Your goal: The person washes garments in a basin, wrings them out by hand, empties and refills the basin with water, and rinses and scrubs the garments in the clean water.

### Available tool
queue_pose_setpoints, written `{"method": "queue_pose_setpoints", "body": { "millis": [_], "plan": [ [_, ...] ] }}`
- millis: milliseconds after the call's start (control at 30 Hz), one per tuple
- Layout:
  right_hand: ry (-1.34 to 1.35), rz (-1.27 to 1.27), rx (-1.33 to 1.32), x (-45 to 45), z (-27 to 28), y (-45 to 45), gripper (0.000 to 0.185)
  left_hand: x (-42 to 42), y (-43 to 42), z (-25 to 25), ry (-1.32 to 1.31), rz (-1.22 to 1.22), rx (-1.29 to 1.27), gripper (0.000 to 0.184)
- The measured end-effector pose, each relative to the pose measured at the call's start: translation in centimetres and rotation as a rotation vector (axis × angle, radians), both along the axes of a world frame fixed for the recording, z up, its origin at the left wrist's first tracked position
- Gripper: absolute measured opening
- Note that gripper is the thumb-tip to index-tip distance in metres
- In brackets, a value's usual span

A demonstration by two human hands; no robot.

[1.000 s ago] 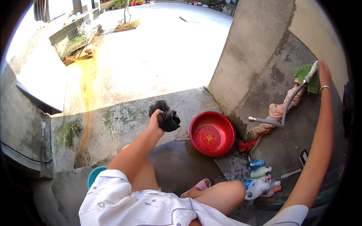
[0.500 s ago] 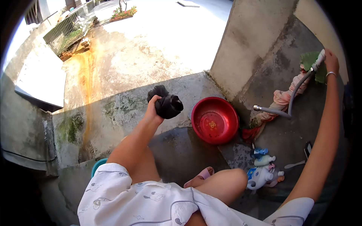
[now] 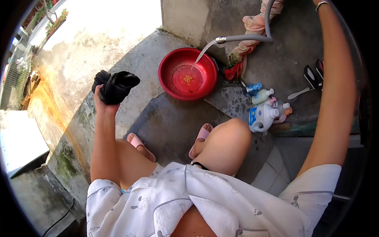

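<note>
My left hand (image 3: 103, 106) is closed around a bunched black cloth (image 3: 118, 86), held up left of the red basin (image 3: 166, 85). From the metal end of a grey hose (image 3: 244, 37), a stream of water (image 3: 203, 52) falls into the basin. My right arm (image 3: 339, 79) stretches up along the right side. Only a sliver of my right hand (image 3: 317, 1) shows at the top edge, above a bracelet, and its fingers are out of view. Beneath the hose lies a twisted pink and red cloth (image 3: 254, 25).
Several bottles, among them a white jug (image 3: 262, 118), stand right of my knee. A brush (image 3: 299, 93) lies beyond them by the wall. At the far left, a white board (image 3: 21, 140) and a wire cage (image 3: 15, 79) border the concrete yard.
Water now runs from the hose into the basin; none was flowing before. The view has tilted down and turned right. My left hand still grips the black cloth.
</note>
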State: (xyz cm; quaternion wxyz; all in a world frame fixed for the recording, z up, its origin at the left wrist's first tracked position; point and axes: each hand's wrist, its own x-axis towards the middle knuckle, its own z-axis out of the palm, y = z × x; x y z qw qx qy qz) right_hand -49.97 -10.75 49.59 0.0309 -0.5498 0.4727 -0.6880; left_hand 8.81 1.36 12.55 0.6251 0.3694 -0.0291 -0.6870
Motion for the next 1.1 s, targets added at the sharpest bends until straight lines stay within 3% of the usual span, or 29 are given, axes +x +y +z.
{"method": "queue_pose_setpoints", "body": {
  "millis": [33,100,167,367,433,533,600,667,700,767,800,867,933,967,1033,1100],
  "plan": [
    [-0.093,0.098,-0.064,0.1,-2.2,1.4,0.035,0.2,0.1,-0.2,0.0,0.0,0.011,0.051],
    [-0.107,-0.076,-0.053,0.7,-8.7,3.8,0.042,0.8,0.2,-0.7,0.038,-0.032,-0.028,0.046],
    [-0.239,-0.167,0.025,-0.6,-17.7,5.2,0.029,0.6,0.6,-0.3,0.047,-0.025,-0.021,0.046],
    [-0.529,-0.048,0.918,1.0,-48.3,9.1,0.03,-0.5,1.8,1.0,0.034,-0.037,-0.032,0.046],
    [-0.465,-0.011,1.141,2.3,-56.5,8.7,0.041,-0.8,1.8,1.3,-0.004,-0.04,-0.033,0.045],
    [-0.302,-0.12,1.295,5.1,-64.5,7.1,0.06,-1.2,1.9,1.4,-0.016,-0.006,0.008,0.045],
    [-0.279,-0.139,1.4,6.6,-66.5,6.2,0.062,-1.2,1.9,1.2,-0.046,0.008,0.034,0.043],
    [-0.74,0.126,1.406,8.0,-68.0,5.9,0.059,-1.1,1.6,0.9,-0.064,0.013,0.062,0.042],
    [-0.739,0.125,1.413,9.2,-67.5,5.6,0.059,-1.1,1.6,0.9,-0.072,0.007,0.083,0.039],
    [-0.793,-0.089,1.206,12.3,-64.6,4.9,0.049,-1.1,1.3,0.9,-0.079,0.003,0.106,0.035],
    [-0.807,-0.092,0.9,13.9,-65.0,3.2,0.042,-1.1,1.2,1.0,-0.08,0.004,0.122,0.033],
    [-0.647,-0.172,0.763,16.6,-61.6,0.1,0.035,-1.1,1.2,1.0,-0.081,0.004,0.144,0.03],
    [-0.33,-0.187,0.849,17.2,-60.6,-2.7,0.036,-1.1,1.1,1.0,-0.056,-0.01,0.128,0.028],
    [-0.326,-0.186,0.838,17.7,-58.4,-3.1,0.036,-1.2,0.9,1.2,-0.051,-0.009,0.117,0.028],
    [0.048,-0.164,0.857,18.9,-53.7,-3.3,0.038,-1.1,1.1,1.5,-0.044,-0.016,0.126,0.029],
    [0.164,-0.176,0.702,18.0,-54.4,-5.0,0.038,-0.9,1.7,1.7,-0.04,-0.009,0.13,0.029]
  ]
}}
